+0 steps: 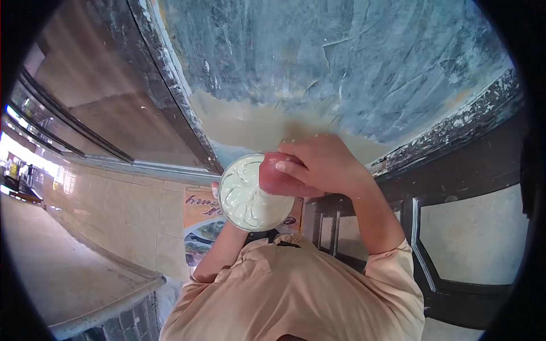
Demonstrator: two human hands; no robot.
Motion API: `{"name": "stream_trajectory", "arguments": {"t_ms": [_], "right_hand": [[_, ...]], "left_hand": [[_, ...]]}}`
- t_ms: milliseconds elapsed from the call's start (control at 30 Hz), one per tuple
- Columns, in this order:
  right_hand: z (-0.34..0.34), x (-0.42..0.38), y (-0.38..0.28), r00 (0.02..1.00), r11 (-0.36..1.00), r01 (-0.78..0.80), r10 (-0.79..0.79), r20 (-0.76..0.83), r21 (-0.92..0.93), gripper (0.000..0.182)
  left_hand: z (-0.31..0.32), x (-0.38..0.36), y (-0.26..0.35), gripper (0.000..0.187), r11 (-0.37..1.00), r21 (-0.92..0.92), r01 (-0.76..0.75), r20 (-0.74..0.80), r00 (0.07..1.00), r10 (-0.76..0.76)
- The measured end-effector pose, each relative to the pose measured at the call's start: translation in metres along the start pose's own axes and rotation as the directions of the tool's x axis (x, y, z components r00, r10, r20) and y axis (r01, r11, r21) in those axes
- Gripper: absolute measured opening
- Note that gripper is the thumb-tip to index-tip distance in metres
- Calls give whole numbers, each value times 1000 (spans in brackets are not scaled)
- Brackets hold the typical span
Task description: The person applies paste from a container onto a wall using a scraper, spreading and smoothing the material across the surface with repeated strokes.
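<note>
My left hand [215,190] holds a round, clear-rimmed bowl [244,199] from its far left side; most of the hand is hidden behind the bowl. Thick, pale cream-green paste with swirl marks fills the bowl. In my right hand [318,162] is a red, flat tool [278,177], gripped between thumb and fingers, its left edge over the paste. Whether the tool touches the paste I cannot tell. Just beyond the bowl rises a wall [352,62] with blue-grey, streaky coating and a bare beige strip along its bottom.
Dark wooden frames with flaking paint flank the wall, one left [165,96] and one right [449,125]. A printed orange poster or sheet [196,213] lies below the bowl on the tiled floor [136,213]. A panelled dark door [472,241] stands at the right.
</note>
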State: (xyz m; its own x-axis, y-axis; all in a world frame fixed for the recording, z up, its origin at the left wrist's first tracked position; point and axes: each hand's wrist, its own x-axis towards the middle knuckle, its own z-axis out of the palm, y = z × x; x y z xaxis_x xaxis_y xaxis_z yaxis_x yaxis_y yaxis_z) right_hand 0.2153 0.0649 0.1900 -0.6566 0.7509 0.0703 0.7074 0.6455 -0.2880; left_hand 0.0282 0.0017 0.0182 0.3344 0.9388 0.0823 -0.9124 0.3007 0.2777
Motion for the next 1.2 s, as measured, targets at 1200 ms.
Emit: {"name": "stream_trajectory", "arguments": {"t_ms": [1200], "right_hand": [[90, -97, 114, 694, 847, -330, 517, -501, 416, 20]], "left_hand": [[-13, -26, -7, 95, 993, -108, 39, -114, 992, -51]]}}
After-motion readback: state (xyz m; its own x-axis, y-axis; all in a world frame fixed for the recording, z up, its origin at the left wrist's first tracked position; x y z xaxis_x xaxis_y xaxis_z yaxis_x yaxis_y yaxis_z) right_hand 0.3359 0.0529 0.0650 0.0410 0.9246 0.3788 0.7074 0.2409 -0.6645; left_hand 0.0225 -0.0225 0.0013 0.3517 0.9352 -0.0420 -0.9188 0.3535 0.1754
